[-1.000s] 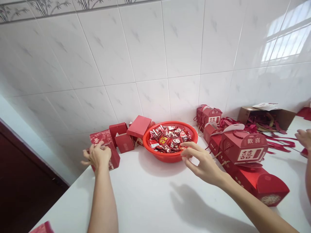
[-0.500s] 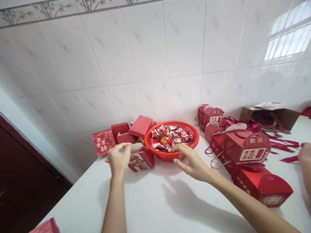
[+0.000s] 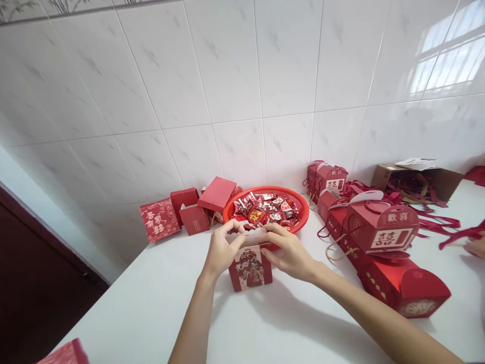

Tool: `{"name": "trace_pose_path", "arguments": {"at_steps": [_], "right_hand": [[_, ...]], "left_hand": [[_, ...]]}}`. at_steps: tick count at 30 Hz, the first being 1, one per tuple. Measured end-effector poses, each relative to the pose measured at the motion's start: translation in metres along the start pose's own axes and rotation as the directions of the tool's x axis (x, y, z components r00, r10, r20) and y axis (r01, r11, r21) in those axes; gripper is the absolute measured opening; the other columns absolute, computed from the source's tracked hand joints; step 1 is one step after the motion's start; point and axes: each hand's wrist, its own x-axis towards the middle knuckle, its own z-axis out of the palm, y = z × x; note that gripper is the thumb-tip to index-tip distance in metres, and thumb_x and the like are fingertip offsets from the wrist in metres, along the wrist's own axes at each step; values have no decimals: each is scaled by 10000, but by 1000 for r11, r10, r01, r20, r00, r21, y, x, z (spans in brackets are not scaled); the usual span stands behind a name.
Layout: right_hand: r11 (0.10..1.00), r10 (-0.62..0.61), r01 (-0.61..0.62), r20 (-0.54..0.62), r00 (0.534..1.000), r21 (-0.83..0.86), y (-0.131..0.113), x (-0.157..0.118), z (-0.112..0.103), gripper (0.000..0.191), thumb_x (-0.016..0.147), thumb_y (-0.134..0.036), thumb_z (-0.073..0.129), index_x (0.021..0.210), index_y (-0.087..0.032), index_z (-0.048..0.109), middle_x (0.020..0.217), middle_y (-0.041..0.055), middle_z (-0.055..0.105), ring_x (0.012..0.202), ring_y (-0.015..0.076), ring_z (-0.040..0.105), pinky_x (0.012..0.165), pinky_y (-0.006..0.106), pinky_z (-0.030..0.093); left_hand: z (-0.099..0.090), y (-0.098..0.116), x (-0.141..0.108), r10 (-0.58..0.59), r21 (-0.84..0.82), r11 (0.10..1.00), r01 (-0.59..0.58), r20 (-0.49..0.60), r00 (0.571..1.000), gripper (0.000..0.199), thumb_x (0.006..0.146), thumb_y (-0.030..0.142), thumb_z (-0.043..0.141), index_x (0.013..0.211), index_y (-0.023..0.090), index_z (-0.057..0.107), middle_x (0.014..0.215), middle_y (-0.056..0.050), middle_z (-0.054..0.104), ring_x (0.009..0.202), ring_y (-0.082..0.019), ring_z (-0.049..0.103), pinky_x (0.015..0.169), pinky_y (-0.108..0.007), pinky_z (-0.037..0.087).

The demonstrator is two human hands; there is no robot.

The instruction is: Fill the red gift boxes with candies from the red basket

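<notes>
A small red gift box (image 3: 250, 273) with a printed picture on its front stands upright on the white table in front of the candy basket. Its white-lined top flaps are raised. My left hand (image 3: 223, 248) pinches the upper left edge of the box between thumb and fingers. On the opposite side, my right hand (image 3: 290, 250) grips the upper right edge, thumb against the front. Directly behind is a red plastic basket (image 3: 305, 211) filled with wrapped candies (image 3: 265, 208), partly hidden by my hands and the box.
Several red boxes (image 3: 195, 219) stand at the back left by the tiled wall. On the right are stacked red handled boxes (image 3: 382, 227), a cardboard box (image 3: 447, 187) and red ribbons (image 3: 435, 221). Another person's hand (image 3: 476, 246) shows at the right edge, near a ribbon.
The gift box has moved right and toward me, with its printed front now facing me. My right hand has moved from beside the candies onto the box. The other person's ribbon is lifted.
</notes>
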Motion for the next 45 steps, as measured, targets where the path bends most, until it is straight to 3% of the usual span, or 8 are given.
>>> {"name": "trace_pose_path", "arguments": {"at_steps": [4,8,13,20,23,27,35,45], "right_hand": [[998,-7,12,-79,997,65,9,13,-14,146,931,-262,586,830,-197,670,1172,106,669,1057,214,654,915,353,511],[976,212,-218,-206,955,-10,34,37,-35,187,912,-241,556,749,-183,626,968,79,709,858,182,658,783,297,506],[775,583,-449,230,779,-445,67,62,-50,193,849,-235,639,1021,-167,693,1010,75,731,924,207,672,751,255,471],[744,655,-332,537,532,-580,79,85,-30,428,644,-338,836,1051,-240,747,1141,85,734,982,285,694,704,287,509],[732,669,-293,568,479,-615,80,92,-16,410,630,-252,809,1037,-234,758,1148,99,733,1007,299,694,732,305,522],[735,660,-296,545,517,-610,82,92,-3,378,622,-140,743,997,-187,755,1111,137,737,1052,326,682,786,333,516],[775,632,-550,347,693,-312,103,80,-23,184,613,-219,766,758,-196,655,637,-12,642,650,165,631,574,226,463],[592,719,-723,170,673,356,106,76,-29,240,632,-202,784,780,-167,598,638,-11,628,479,81,500,368,179,432]], "left_hand": [[-6,-1,5,-74,-81,993,80,81,994,126,707,295,588,664,195,524,681,28,541,643,-131,492,639,-249,410],[-13,3,11,-82,-92,991,99,175,981,117,672,266,638,647,189,553,723,11,596,727,-154,553,710,-272,449],[-24,11,19,-47,-218,969,112,286,957,123,697,282,705,755,191,646,920,-47,714,940,-226,653,851,-347,517],[-30,-1,51,-87,-273,949,157,252,964,302,751,467,747,858,186,720,963,-75,749,944,-231,688,950,-391,529],[-25,-12,70,-137,-220,954,204,286,948,336,694,475,792,836,180,719,919,-71,747,931,-232,690,923,-389,540],[-11,-25,90,-213,-76,962,263,394,894,325,651,439,804,808,164,730,867,-69,747,853,-211,694,839,-345,545],[15,-42,113,-321,306,943,132,724,611,228,660,334,745,842,209,799,867,-38,783,780,-201,689,655,-260,501],[35,-60,119,-291,330,943,40,762,579,379,537,235,766,916,224,791,1096,-57,774,1073,-296,679,872,-301,501]]}}
